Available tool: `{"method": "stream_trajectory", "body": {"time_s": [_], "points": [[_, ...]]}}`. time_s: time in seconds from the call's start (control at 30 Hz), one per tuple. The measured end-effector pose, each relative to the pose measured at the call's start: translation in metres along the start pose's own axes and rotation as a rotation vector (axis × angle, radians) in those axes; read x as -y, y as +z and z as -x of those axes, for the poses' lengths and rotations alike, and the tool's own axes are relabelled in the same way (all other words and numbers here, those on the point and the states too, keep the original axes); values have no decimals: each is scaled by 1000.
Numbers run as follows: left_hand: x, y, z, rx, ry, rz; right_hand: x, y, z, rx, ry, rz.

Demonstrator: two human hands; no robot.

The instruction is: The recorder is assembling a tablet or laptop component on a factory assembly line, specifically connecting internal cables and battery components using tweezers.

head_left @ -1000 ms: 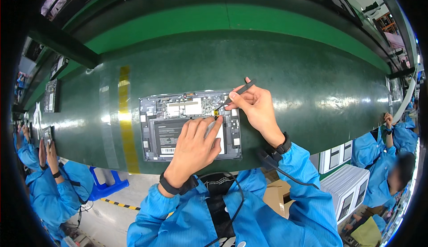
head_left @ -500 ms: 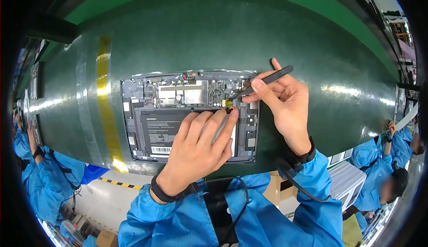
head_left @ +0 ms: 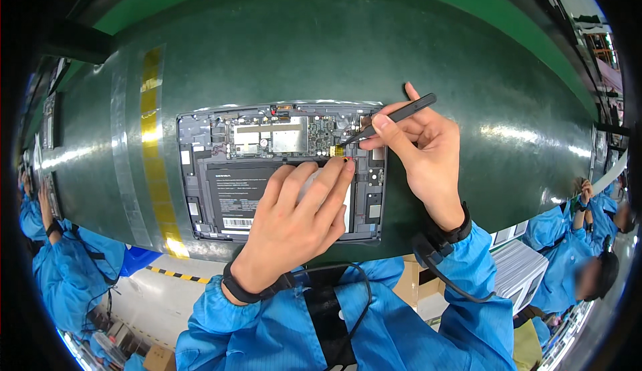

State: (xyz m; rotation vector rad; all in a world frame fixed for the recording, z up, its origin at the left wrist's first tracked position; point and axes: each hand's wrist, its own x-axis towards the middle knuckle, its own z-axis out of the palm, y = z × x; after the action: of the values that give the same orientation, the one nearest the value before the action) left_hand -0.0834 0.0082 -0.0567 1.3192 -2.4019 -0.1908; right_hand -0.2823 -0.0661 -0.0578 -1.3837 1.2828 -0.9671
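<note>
The tool [head_left: 409,108] is black, bench [head_left: 321,43] green, floor tape [head_left: 176,275] seemingly striped yellow-black.

An opened tablet [head_left: 188,194] lies on the green counter [head_left: 294,43], its circuit board [head_left: 324,133] toward twelve o'clock and its black battery [head_left: 235,194] toward six. The left hand [head_left: 294,214] reaches over the battery from six o'clock. From three o'clock, the right hand [head_left: 424,160] pinches a slim black tool [head_left: 408,109], its handle slanting toward two, its tip near a yellow patch [head_left: 337,151]. Yellow tape [head_left: 154,130] crosses the counter at nine.
</note>
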Motion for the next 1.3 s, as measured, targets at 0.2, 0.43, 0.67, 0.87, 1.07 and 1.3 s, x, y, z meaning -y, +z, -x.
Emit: {"method": "stream_trajectory", "body": {"time_s": [0.2,0.43,0.67,0.87,1.07,1.3], "points": [[0,-4,-1,76,1,-20,6,0,1,-55,77,-128],[3,-11,-15,-7,-42,156,6,-16,0,-286,-13,-330],[39,-20,-69,59,-56,332,6,-37,-3,-409,-94,-408],[40,-26,-101,221,-13,69,0,-46,-6,-439,-84,-503],[30,-30,-95,171,72,65,-9,-54,-1,-526,-73,-545],[7,-28,-31,2,-92,81,-10,-53,-4,-370,-50,-564]]}}
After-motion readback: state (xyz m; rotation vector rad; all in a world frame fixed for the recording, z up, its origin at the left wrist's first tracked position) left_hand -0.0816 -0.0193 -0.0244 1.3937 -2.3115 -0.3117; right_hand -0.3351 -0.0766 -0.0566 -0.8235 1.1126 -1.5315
